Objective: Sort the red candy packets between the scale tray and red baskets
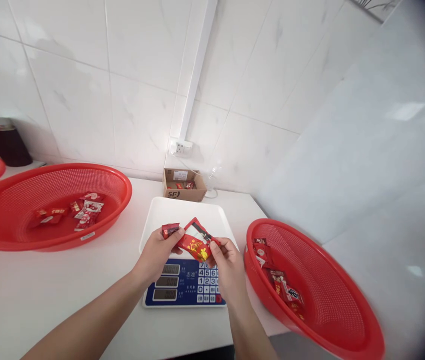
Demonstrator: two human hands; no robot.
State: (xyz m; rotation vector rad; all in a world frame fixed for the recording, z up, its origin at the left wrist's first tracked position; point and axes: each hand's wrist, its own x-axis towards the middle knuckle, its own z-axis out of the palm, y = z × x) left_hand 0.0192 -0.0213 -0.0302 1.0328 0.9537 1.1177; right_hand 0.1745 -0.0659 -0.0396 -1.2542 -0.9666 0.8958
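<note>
A red snack packet (197, 246) with gold lettering and a white-and-black patch is stretched between my two hands, above the white digital scale (159, 212). My left hand (155, 259) pinches its left end and also has a smaller dark red packet (169, 230) between the fingers. At the packet's right end, my right hand (229, 262) grips with thumb and fingers. Both hands cover part of the scale's blue panel (188, 287), which has displays and a keypad.
Left of the scale, a red plastic basket (120, 192) holds several packets. Another red basket (332, 265) with packets stands at the right. Behind the scale is a small cardboard box (184, 194) below a wall socket (180, 147). A dark canister (5, 142) stands far left.
</note>
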